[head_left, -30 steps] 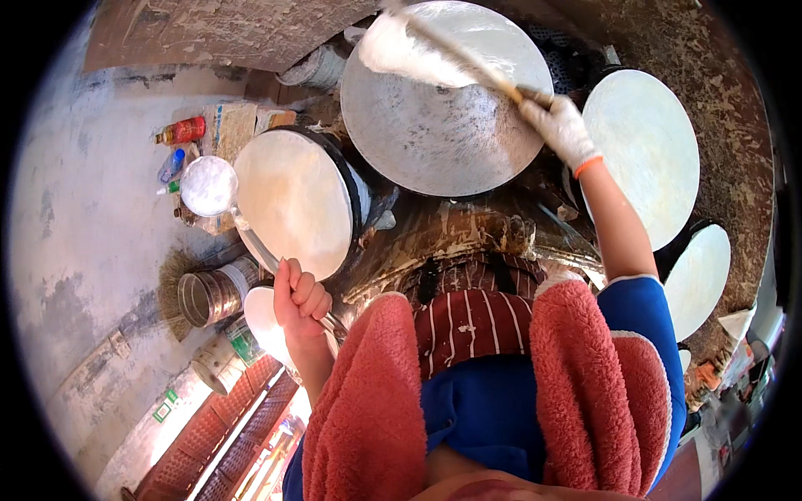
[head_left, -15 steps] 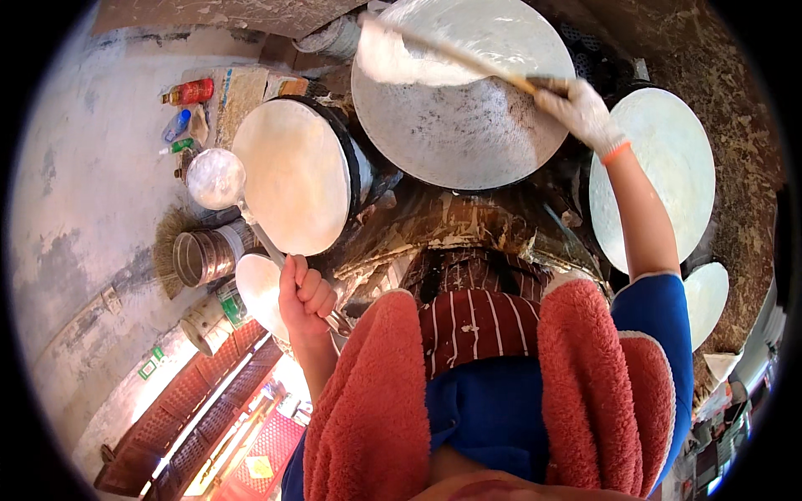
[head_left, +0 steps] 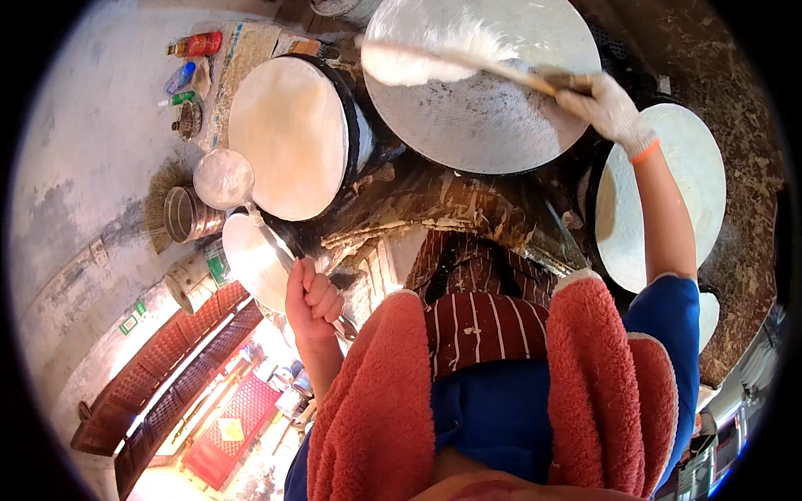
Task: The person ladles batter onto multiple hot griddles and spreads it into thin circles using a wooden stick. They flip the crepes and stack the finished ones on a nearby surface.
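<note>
My right hand [head_left: 608,110], in a white work glove with an orange cuff, is closed round a long wooden stick [head_left: 493,67]. The stick is motion-blurred and reaches left across a big round pan [head_left: 501,125]. Thick white batter-like stuff [head_left: 418,65] lies in the pan's upper left, by the stick's far part. Bare, my left hand [head_left: 314,299] is wrapped round the handle of a metal ladle [head_left: 224,179]. The ladle's round bowl points up and left, beside a vessel with a pale cream top [head_left: 288,138].
Another pale round vessel [head_left: 697,188] stands at the right, under my right forearm. A smaller white round top [head_left: 251,259] is behind the ladle handle. Bottles [head_left: 195,44], a brush [head_left: 163,204] and a metal can [head_left: 190,215] line the left wall.
The view has shifted, so the pans and the wall things sit differently in it. My right hand has moved with the stick, and the white stuff has changed shape. The left keeps its grip on the ladle.
</note>
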